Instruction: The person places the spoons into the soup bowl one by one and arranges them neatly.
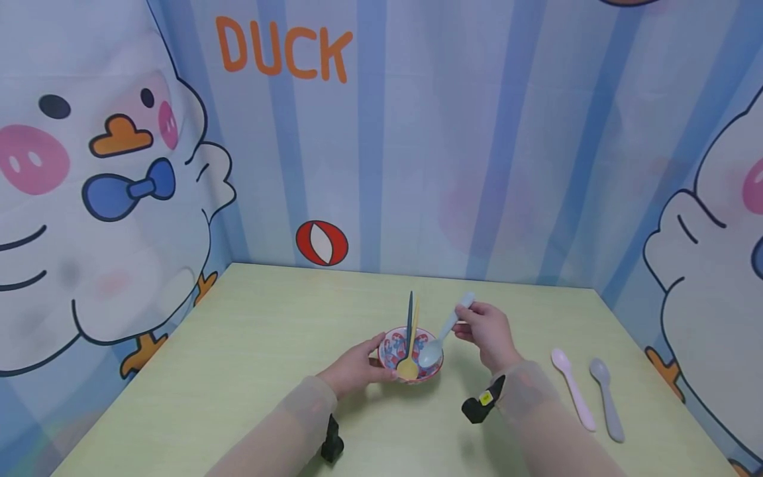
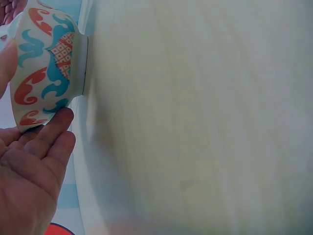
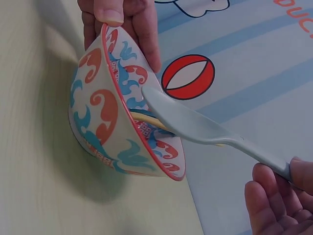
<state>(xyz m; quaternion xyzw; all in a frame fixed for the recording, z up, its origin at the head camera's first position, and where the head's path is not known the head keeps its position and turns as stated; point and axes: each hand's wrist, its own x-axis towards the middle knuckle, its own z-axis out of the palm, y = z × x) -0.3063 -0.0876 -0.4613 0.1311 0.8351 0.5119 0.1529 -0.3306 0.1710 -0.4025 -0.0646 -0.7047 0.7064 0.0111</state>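
duck-print backdrop, pale green tabletop [image 1: 250,344]. left hand [image 1: 356,366] steadies the patterned bowl [image 1: 393,348] mid-table, fingers curled on its rim. right hand [image 1: 489,331] pinches the light blue spoon [image 1: 444,331] by the handle, its head in the bowl. best lowered slowly: dark and yellow spoons [image 1: 411,334] already crowd it. pink spoon [image 1: 572,387] and grey spoon [image 1: 607,397] lie well right.

Backdrop wall [image 1: 417,132], far left: word "DUCK" [image 1: 283,50] in orange caps, printed on the blue-striped cloth above the table. In the right wrist view only a fragment of orange lettering [image 3: 293,12] shows at upper right, cut off, not legible. Yellow tag [image 1: 486,397] on the near right wrist device: marks too small to read.
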